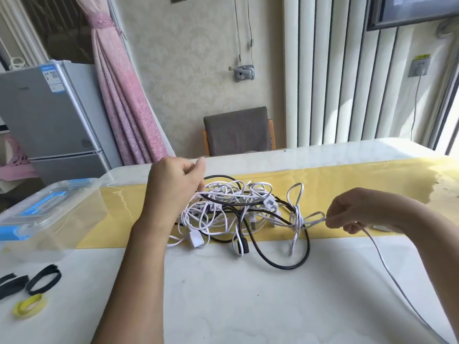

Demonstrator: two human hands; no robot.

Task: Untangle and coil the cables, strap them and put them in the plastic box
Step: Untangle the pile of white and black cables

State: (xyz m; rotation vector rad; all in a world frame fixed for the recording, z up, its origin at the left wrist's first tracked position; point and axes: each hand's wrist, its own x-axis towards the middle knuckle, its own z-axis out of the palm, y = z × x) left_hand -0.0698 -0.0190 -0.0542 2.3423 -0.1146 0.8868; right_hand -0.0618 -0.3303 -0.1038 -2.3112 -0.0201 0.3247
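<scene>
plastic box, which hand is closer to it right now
Left. The left hand is over the cable tangle, just right of the plastic box. The right hand is beyond the tangle, pinching a white cable.

Both hands, left (173, 180) and right (352, 209), pinch tangled cables (231, 209).

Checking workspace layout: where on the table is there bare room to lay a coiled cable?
The bare white tabletop between the forearms, in front of the tangled white and black cables, is free. It is crowded by the black straps and clear plastic box.
</scene>
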